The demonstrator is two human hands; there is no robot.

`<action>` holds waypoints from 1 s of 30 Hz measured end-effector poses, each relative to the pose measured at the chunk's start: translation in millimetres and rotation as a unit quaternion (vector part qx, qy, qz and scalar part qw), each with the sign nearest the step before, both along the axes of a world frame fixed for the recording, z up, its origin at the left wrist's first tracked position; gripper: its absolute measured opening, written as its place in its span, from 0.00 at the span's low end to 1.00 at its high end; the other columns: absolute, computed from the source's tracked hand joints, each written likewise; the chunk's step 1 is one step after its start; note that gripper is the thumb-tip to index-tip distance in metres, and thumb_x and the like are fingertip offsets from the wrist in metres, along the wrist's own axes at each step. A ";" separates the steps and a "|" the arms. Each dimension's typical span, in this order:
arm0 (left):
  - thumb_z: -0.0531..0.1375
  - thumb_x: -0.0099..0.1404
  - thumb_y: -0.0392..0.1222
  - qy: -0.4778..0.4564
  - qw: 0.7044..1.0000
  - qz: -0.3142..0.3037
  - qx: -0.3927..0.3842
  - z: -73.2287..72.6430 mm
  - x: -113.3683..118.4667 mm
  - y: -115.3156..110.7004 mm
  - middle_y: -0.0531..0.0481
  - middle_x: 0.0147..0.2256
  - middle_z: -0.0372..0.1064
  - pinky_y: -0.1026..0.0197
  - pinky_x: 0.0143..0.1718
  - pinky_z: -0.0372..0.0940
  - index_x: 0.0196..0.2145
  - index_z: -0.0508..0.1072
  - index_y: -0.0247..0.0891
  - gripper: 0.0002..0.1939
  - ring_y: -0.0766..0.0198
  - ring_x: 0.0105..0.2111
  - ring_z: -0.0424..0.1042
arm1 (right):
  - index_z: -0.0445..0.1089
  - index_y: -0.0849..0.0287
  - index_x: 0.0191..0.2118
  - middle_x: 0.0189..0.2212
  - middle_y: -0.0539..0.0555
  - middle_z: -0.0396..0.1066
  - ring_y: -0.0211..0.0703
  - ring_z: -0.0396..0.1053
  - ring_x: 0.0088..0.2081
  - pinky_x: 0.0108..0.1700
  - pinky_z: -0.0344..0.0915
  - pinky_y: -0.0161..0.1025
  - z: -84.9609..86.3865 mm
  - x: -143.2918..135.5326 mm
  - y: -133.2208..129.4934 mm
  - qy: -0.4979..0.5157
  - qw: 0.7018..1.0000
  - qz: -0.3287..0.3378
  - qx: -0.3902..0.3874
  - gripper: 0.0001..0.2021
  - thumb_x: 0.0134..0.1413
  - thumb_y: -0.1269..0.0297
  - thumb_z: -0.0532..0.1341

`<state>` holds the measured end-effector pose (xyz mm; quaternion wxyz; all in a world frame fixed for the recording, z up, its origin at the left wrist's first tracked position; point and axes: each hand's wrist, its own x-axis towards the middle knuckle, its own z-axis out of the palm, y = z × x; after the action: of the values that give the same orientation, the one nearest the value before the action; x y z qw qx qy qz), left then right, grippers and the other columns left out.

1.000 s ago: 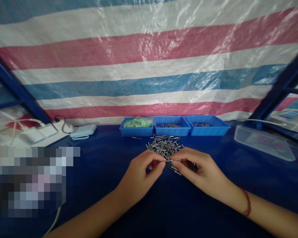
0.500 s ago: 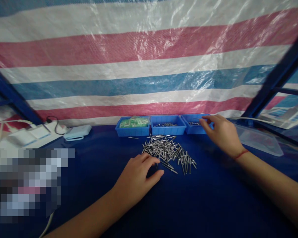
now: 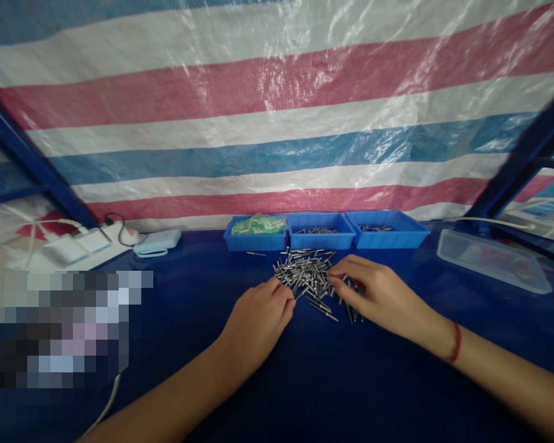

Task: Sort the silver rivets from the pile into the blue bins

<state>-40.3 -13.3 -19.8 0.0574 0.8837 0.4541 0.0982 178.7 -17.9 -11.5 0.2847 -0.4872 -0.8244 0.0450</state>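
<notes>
A loose pile of silvery blind rivets (image 3: 307, 274) lies on the dark blue tabletop. At its left edge rests my left hand (image 3: 261, 317), its fingers and thumb closed together; what they hold, if anything, is hidden. My right hand (image 3: 381, 295), with a red cord at the wrist, reaches over the pile's right side. Its thumb and fingertips come close together in a pinch among the rivets, and I cannot make out what is between them. Behind the pile, a middle blue bin (image 3: 321, 240) and a right blue bin (image 3: 390, 237) each contain some rivets.
A left blue bin (image 3: 257, 242) holds green-and-white packets. A clear plastic lid (image 3: 493, 261) lies at the right. Toward the left are a light blue case (image 3: 157, 243) and a white power strip (image 3: 90, 249) with cables. Striped sheeting (image 3: 277, 147) hangs behind, between blue frame posts.
My right hand has come back from the right bin to the pile, moving left and nearer. My left hand's thumb and fingers have closed together. The view has shifted slightly.
</notes>
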 end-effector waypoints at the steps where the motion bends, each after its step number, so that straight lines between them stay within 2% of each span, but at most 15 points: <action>1: 0.50 0.68 0.39 -0.001 1.000 0.004 0.001 -0.6 0.4 0.4 0.46 0.37 0.68 0.55 0.40 0.65 0.36 0.71 0.36 0.11 0.58 0.37 0.70 | 0.70 0.58 0.37 0.34 0.53 0.70 0.39 0.69 0.33 0.36 0.64 0.37 0.2 -4.2 -3.5 0.000 1.000 0.021 -0.010 0.08 0.58 0.67 0.54; 4: 0.53 0.67 0.43 -0.020 1.000 0.012 0.002 -1.5 2.5 1.9 0.47 0.38 0.68 0.56 0.41 0.66 0.39 0.71 0.37 0.10 0.58 0.38 0.70 | 0.71 0.58 0.36 0.32 0.52 0.70 0.39 0.69 0.33 0.36 0.64 0.37 1.0 -11.3 -9.5 0.004 0.999 0.047 -0.022 0.08 0.58 0.68 0.54; 6: 0.52 0.68 0.42 -0.018 1.000 0.006 0.008 -1.0 4.3 2.8 0.49 0.38 0.68 0.56 0.41 0.66 0.39 0.72 0.38 0.10 0.59 0.38 0.70 | 0.71 0.58 0.35 0.31 0.52 0.70 0.39 0.68 0.33 0.35 0.64 0.37 0.9 -12.4 -10.7 0.006 0.998 0.051 -0.030 0.09 0.58 0.68 0.54; 12: 0.49 0.69 0.36 0.070 0.996 -0.005 0.055 -0.9 7.2 4.3 0.46 0.36 0.68 0.54 0.38 0.66 0.37 0.71 0.35 0.11 0.56 0.37 0.70 | 0.71 0.58 0.33 0.29 0.52 0.69 0.39 0.68 0.31 0.34 0.64 0.37 -3.1 -12.4 -10.7 0.006 0.997 0.061 -0.044 0.09 0.58 0.67 0.53; 17: 0.47 0.70 0.37 0.063 0.991 -0.036 0.110 -5.3 6.2 4.0 0.45 0.36 0.66 0.53 0.34 0.66 0.38 0.69 0.34 0.11 0.55 0.35 0.69 | 0.70 0.58 0.41 0.34 0.54 0.71 0.41 0.69 0.36 0.39 0.65 0.40 -6.7 -15.5 -12.5 0.004 0.996 0.073 -0.042 0.09 0.58 0.65 0.55; 20: 0.46 0.70 0.36 -0.011 0.993 -0.052 0.104 -4.6 5.9 0.9 0.47 0.35 0.67 0.54 0.35 0.65 0.38 0.68 0.35 0.11 0.57 0.34 0.69 | 0.70 0.58 0.39 0.34 0.54 0.70 0.41 0.69 0.37 0.40 0.65 0.39 -5.9 -16.8 -14.4 0.007 0.995 0.090 -0.050 0.09 0.60 0.66 0.53; 23: 0.50 0.68 0.36 -0.167 0.984 -0.053 0.042 -1.6 5.7 -2.5 0.49 0.35 0.68 0.58 0.38 0.64 0.37 0.67 0.36 0.07 0.62 0.34 0.69 | 0.70 0.58 0.36 0.32 0.53 0.70 0.39 0.68 0.35 0.39 0.64 0.38 -3.6 -17.9 -16.4 0.028 0.993 0.098 -0.059 0.09 0.60 0.67 0.53; 26: 0.57 0.64 0.38 -0.329 0.943 -0.028 -0.049 1.0 6.3 -5.1 0.53 0.34 0.70 0.64 0.34 0.64 0.39 0.68 0.38 0.05 0.67 0.31 0.70 | 0.70 0.58 0.33 0.28 0.51 0.69 0.37 0.67 0.31 0.34 0.63 0.35 -2.0 -19.9 -18.5 0.067 0.990 0.096 -0.079 0.10 0.61 0.66 0.53; 30: 0.58 0.62 0.39 -0.405 0.903 0.004 -0.144 2.4 7.6 -7.5 0.53 0.32 0.71 0.65 0.31 0.64 0.38 0.71 0.38 0.06 0.68 0.29 0.70 | 0.69 0.58 0.31 0.26 0.49 0.68 0.34 0.66 0.28 0.32 0.61 0.33 -1.7 -23.6 -21.4 0.107 0.984 0.101 -0.103 0.10 0.61 0.65 0.53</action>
<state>-32.8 -20.8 -17.4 0.3627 0.7479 0.4043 0.3816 155.1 -39.3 -13.2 0.3135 -0.4208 -0.8249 0.2102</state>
